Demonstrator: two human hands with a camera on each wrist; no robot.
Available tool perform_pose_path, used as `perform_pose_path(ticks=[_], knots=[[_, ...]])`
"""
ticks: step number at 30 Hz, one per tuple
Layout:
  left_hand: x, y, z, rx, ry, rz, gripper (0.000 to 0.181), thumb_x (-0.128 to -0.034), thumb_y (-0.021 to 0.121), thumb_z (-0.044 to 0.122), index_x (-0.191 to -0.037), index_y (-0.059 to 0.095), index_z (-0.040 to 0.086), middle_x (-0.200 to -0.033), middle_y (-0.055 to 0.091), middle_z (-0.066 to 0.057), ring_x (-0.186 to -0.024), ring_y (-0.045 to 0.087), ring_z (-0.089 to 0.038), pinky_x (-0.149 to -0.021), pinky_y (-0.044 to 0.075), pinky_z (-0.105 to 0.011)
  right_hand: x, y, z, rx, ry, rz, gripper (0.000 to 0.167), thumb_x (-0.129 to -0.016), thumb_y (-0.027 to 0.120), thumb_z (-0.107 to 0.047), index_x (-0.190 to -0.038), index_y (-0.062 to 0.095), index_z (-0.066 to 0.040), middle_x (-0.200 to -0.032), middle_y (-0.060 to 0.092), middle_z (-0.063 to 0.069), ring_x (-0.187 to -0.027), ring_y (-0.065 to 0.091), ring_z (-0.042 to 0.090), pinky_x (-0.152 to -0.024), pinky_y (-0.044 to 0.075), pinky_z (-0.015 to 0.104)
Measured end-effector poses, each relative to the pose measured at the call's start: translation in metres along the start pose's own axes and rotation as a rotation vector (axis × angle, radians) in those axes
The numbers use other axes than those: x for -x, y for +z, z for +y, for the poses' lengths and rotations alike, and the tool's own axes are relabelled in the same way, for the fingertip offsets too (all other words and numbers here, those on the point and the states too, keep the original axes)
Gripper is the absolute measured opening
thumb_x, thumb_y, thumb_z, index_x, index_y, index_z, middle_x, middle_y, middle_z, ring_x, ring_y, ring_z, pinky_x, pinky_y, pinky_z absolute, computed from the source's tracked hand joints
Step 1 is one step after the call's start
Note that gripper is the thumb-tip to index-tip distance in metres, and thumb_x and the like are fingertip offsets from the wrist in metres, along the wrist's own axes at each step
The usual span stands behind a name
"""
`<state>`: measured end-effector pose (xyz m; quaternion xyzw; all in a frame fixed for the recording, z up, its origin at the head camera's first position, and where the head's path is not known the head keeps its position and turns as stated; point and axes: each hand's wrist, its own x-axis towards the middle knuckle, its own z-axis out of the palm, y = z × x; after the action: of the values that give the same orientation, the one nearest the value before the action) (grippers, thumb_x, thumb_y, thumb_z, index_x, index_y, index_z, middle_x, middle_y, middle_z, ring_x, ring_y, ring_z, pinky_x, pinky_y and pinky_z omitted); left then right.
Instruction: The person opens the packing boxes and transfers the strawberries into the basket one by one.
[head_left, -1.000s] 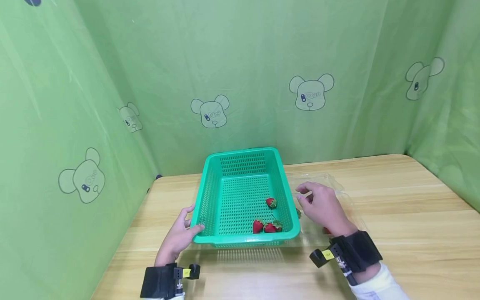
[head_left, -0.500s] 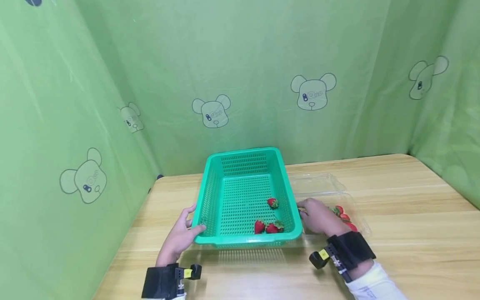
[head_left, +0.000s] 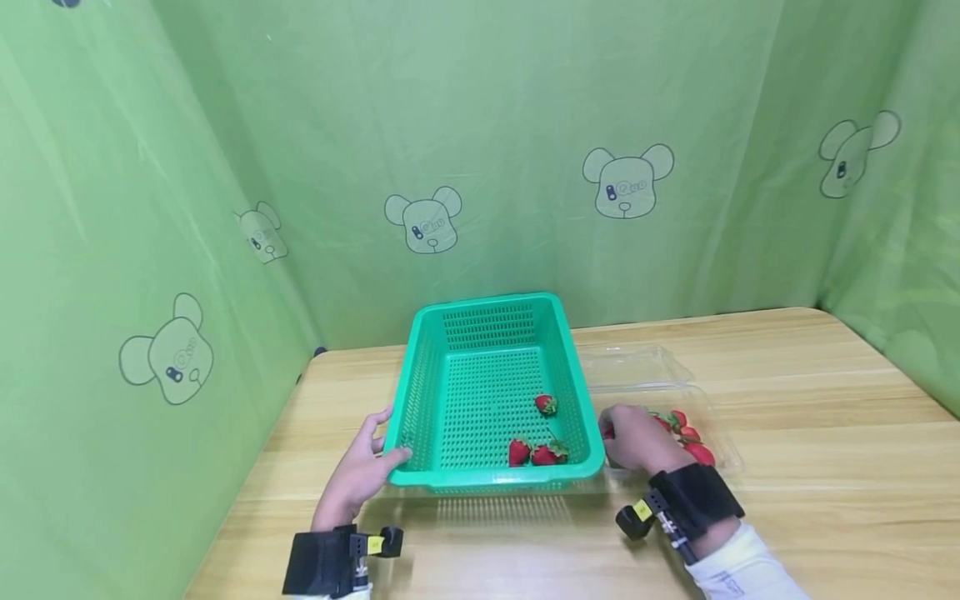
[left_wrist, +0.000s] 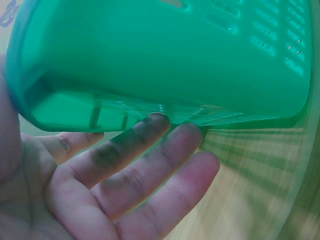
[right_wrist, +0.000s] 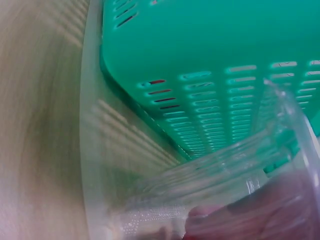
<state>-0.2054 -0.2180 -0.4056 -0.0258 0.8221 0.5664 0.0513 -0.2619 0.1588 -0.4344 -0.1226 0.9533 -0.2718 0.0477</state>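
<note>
My left hand (head_left: 356,473) holds the near left corner of a green perforated plastic basket (head_left: 492,478), thumb over the rim. In the left wrist view its fingers (left_wrist: 165,172) lie under the outer wall. Inside the basket are a few strawberries (head_left: 518,452), most near the front right corner. My right hand (head_left: 637,437) reaches into a clear plastic box (head_left: 722,429) beside the basket's right wall. A strawberry (head_left: 607,433) shows red at its fingertips, partly hidden. Several more strawberries (head_left: 699,453) lie in the box, right of the hand.
The box's clear lid (head_left: 626,367) lies open toward the back. A wooden table (head_left: 840,467) carries everything, and a green curtain (head_left: 517,192) with bear-head prints hangs behind and at both sides. In the right wrist view, the clear box wall (right_wrist: 210,170) stands before the basket.
My right hand has come down from above the box into it, and its fingers now meet a strawberry. The left hand and basket have hardly moved.
</note>
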Motion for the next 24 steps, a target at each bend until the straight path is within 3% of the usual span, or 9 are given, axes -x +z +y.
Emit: perform_pose_path(ticks=[4,10,17,24], knots=[[-0.002,0.000,-0.001,-0.008,-0.002,0.000,0.070,-0.0901,0.064,0.011,-0.151,0.029,0.012,-0.132,0.051,-0.030,-0.115,0.056,-0.038,-0.092,0.046,-0.053,0.000,-0.002,-0.001,0.002,0.015,-0.004,0.014,-0.076,0.060,0.006,-0.077,0.062,-0.008,-0.071,0.054,0.003,-0.064,0.050,0.020,-0.056,0.041,0.032],[-0.001,-0.001,0.001,-0.035,-0.013,0.013,0.069,-0.0900,0.064,0.012,-0.150,0.030,0.014,-0.136,0.046,-0.031,-0.126,0.046,-0.044,-0.095,0.042,-0.058,0.000,-0.004,0.000,-0.001,0.000,0.035,0.012,-0.084,0.062,0.000,-0.095,0.067,0.000,-0.080,0.060,0.006,-0.071,0.054,0.022,-0.062,0.047,0.037],[-0.001,-0.001,0.002,-0.023,-0.005,0.008,0.068,-0.0908,0.063,0.012,-0.150,0.029,0.012,-0.131,0.051,-0.030,-0.114,0.057,-0.039,-0.091,0.046,-0.054,0.001,-0.008,-0.003,-0.043,0.017,0.051,0.016,-0.086,0.063,-0.003,-0.102,0.066,0.001,-0.089,0.063,0.010,-0.077,0.056,0.023,-0.066,0.049,0.040],[-0.001,0.000,0.002,-0.022,-0.009,0.003,0.069,-0.0908,0.063,0.011,-0.150,0.029,0.013,-0.135,0.048,-0.031,-0.119,0.053,-0.041,-0.094,0.044,-0.057,0.003,-0.012,-0.004,-0.049,-0.007,0.076,0.017,-0.085,0.065,-0.003,-0.101,0.066,0.002,-0.094,0.064,0.013,-0.082,0.058,0.026,-0.070,0.050,0.044]])
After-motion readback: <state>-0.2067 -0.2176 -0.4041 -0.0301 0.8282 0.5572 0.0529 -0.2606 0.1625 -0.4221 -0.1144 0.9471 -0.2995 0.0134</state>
